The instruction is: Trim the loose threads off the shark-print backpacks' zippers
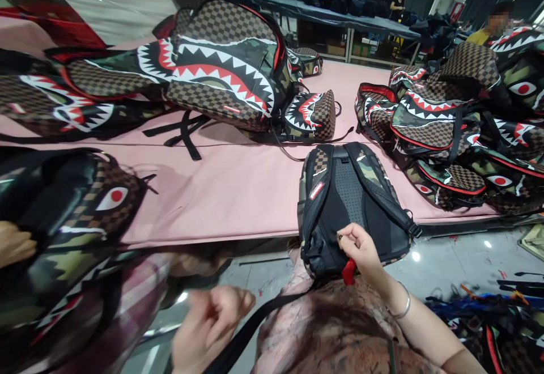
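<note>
A backpack (348,192) with black padded back panel and shoulder straps facing up lies at the pink table's front edge, against my lap. My right hand (359,246), with a bangle on the wrist, is closed in a pinch over its lower part. A red piece (349,272) sticks out below the palm; the rest of it is hidden. A small dark bit shows at the fingertips. My left hand (215,320) is blurred, with fingers curled, left of the backpack. What it holds, if anything, cannot be made out. A black strap (259,314) runs close beside it.
Shark-mouth backpacks (225,62) lie along the back of the pink table (221,198), with more piled at right (442,124). At left, another person's hand (15,246) is at an open backpack (80,209). Bags and cords (484,311) lie low at right.
</note>
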A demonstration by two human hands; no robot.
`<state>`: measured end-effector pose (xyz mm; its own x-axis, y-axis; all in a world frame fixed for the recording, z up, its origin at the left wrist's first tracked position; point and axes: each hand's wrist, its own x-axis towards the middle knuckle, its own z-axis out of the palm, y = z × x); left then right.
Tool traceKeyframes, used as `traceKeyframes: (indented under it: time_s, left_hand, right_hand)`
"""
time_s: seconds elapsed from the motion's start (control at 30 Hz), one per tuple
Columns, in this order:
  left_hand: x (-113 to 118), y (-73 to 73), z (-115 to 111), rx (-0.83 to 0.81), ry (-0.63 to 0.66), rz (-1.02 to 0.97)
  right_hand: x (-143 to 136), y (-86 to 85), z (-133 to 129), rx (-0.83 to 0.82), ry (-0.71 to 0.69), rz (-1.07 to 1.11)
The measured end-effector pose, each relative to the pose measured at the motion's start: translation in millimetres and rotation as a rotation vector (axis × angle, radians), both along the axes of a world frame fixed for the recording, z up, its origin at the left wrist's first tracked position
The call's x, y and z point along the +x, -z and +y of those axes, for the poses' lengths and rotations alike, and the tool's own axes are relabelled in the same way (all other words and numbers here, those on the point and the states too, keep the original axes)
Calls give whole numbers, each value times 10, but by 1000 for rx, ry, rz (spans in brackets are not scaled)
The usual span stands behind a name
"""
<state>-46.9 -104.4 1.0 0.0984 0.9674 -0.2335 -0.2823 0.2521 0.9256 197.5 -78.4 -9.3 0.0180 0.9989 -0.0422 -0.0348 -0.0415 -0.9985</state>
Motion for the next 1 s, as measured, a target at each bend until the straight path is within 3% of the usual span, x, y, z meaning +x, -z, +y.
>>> traceKeyframes:
  time_s: [0.1,0.27,0.37,0.47,0.6,0.77,0.9,1.0]
  left_hand:
    - [178,72,206,-10,-22,348]
    - [656,254,456,85,58,782]
    - [726,295,506,116,125,868]
    - [680,258,509,129,-28,855]
    - [631,195,505,154,-253,722]
    - [695,167,602,133,-413,430]
    - [809,90,735,-177,-452,-210]
    - [851,40,787,-349,-375,-412]
  right_hand:
    - [49,173,84,-58,65,102]
    - [-2,323,123,-51,92,1]
    - [-56,322,177,-47,22,-97]
    - [-131,288,270,-15,-73,-168]
    - [-268,256,365,47,-142,-233]
    - [-387,293,379,87,-100,-254]
    - [-467,400,348,35,-91,-214]
    - [-495,489,301,33,-29,-70]
